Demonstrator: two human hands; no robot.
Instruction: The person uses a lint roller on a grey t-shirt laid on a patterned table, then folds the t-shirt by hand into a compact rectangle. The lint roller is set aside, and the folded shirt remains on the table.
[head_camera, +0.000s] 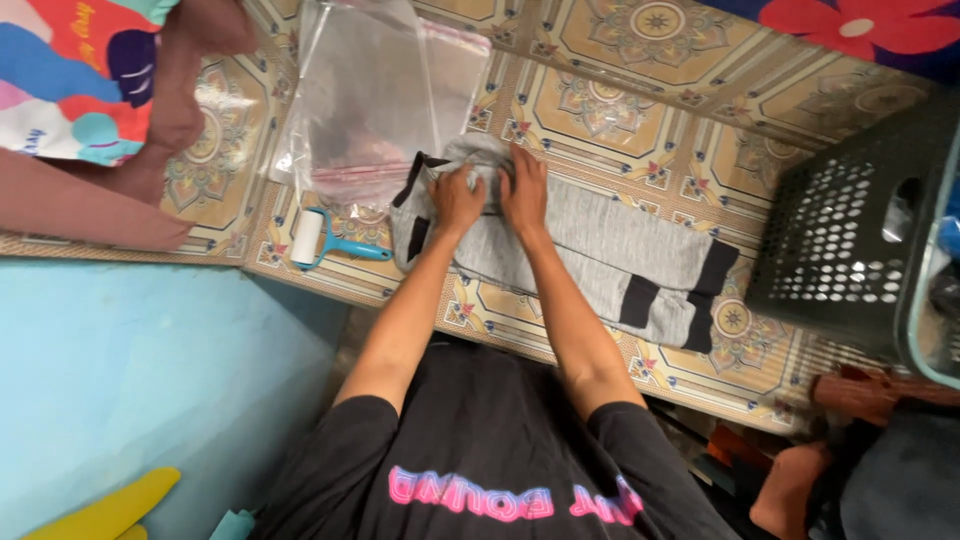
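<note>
Both hands, left (455, 198) and right (524, 188), fingers curled pressing the top end of the grey garment (600, 255) folded on the floor, plastic bags (370, 90) at 11 o'clock unfilled, bagging left.

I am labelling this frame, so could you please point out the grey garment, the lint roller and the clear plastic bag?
grey garment (600, 235): head view, on the flat grey middle panel.
lint roller (307, 238): head view, on the white roll.
clear plastic bag (370, 90): head view, on the bag's transparent middle.
</note>
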